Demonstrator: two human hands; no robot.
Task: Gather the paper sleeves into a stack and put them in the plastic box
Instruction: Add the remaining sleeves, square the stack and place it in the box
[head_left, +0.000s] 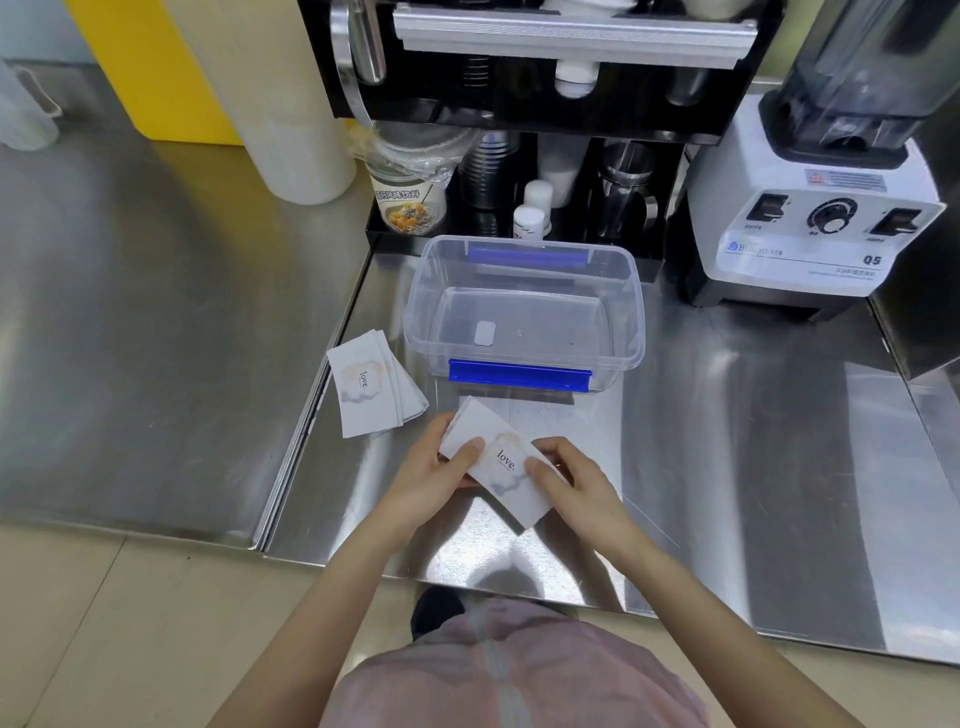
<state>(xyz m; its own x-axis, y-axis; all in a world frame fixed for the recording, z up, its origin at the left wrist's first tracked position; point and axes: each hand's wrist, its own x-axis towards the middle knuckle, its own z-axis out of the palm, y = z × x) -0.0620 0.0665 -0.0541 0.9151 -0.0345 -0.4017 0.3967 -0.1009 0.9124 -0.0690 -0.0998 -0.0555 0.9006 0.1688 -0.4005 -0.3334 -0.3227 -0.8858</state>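
Observation:
A stack of white paper sleeves printed with "love." is held just above the steel counter, tilted. My left hand grips its left edge and my right hand grips its right edge. A second fanned pile of paper sleeves lies flat on the counter to the left. The clear plastic box with blue clips stands open behind the held stack, with only a small white label inside.
A white blender base stands at the back right. A black cup dispenser rack with cups and bottles sits behind the box. A plastic film roll stands back left. The counter has a raised seam left of the sleeves.

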